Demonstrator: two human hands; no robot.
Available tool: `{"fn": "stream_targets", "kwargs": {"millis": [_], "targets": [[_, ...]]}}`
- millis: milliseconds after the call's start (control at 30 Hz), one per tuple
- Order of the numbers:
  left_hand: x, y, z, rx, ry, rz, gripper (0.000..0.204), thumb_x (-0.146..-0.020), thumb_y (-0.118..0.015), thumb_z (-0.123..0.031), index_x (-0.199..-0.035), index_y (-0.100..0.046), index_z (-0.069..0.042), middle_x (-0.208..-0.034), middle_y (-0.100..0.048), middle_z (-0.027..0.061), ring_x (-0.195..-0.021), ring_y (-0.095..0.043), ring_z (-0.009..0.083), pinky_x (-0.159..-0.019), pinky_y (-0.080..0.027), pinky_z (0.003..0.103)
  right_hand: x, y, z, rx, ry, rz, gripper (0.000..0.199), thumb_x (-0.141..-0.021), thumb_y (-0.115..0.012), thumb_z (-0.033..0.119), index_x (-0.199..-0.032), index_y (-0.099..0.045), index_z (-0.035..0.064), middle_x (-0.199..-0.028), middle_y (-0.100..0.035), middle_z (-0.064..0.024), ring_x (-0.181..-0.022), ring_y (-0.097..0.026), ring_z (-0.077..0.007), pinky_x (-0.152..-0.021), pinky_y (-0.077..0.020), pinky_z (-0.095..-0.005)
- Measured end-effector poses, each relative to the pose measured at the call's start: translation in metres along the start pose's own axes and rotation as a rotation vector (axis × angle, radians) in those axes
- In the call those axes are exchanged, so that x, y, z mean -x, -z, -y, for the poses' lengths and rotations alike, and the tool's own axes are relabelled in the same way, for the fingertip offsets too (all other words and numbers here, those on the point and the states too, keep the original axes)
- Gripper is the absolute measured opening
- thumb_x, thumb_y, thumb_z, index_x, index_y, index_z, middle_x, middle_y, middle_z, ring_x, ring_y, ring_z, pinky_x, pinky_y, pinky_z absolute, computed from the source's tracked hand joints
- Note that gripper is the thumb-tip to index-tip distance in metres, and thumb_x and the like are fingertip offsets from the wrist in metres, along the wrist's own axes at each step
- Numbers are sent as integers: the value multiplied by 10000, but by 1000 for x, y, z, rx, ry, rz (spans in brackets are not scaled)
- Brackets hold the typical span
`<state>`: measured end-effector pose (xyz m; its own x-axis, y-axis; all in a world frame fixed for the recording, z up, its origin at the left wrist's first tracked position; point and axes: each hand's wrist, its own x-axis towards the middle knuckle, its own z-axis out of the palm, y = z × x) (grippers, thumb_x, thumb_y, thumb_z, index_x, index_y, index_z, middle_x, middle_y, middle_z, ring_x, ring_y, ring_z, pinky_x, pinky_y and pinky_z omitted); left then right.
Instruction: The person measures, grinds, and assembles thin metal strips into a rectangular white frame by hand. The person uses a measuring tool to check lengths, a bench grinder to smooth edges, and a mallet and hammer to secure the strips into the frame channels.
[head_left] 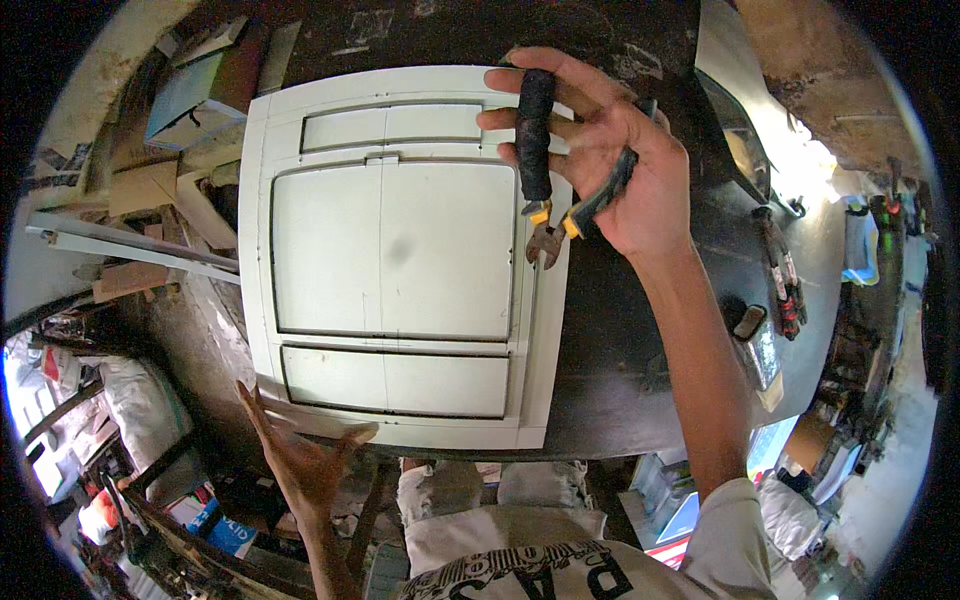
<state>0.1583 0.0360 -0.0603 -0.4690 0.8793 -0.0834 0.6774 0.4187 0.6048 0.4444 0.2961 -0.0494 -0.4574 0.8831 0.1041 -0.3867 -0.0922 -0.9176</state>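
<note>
The right hand (pixel 620 165) has its fingers (pixel 520 120) curled loosely around the pliers (pixel 545 175), one black handle across them, the other against the palm, nose pointing down over the white panel (pixel 390 250). The left hand (pixel 300 455), fingers spread and holding nothing, braces the panel's near edge, seemingly to steady it on the dark desk (pixel 640 330).

White panel (pixel 395 250) covers left bench; dark tabletop (pixel 620 350) right of it open.
</note>
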Motion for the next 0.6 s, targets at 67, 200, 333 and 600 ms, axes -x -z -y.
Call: {"fn": "stream_targets", "kwargs": {"millis": [67, 200, 333, 600], "targets": [[-1, -3, 4, 9, 1, -13, 1446, -439, -965, -410, -1544, -113, -33, -1567, -177, 251, -1439, -207, 397, -1162, -223, 566, -7, 3, -5, 14, -13, -59, 588, -851, -439, 299, -1339, -506, -21, -1247, -588, -241, -1056, -614, -335, -917, -496, -428], [-1, -5, 7, 20, 2, -13, 1433, -448, -968, -391, -1547, -117, -39, -1574, -178, 242, -1444, -208, 383, -1168, -222, 551, -15, 14, -18, -139, 75, -4, 394, -779, -468, 78, -1145, -578, -14, -968, -587, -154, -798, -536, -222, -807, -470, -400], [2, -6, 9, 26, -2, -12, 1421, -457, -970, -373, -1549, -121, -46, -1581, -180, 233, -1449, -209, 369, -1173, -220, 537, -27, 10, -20, -573, 13, 332, 297, -772, -518, 64, -1054, -585, 2, -1010, -619, -148, -841, -578, -242, -747, -446, -367], [12, -5, 15, 43, 57, 26, 1363, -483, -973, -327, -1553, -166, -79, -1588, -208, 200, -1452, -217, 357, -1164, -237, 546, 45, -4, 32, -66, 8, -427, 394, -776, -501, 77, -1155, -554, -15, -1154, -622, -217, -1033, -621, -305, -722, -458, -324]]}}
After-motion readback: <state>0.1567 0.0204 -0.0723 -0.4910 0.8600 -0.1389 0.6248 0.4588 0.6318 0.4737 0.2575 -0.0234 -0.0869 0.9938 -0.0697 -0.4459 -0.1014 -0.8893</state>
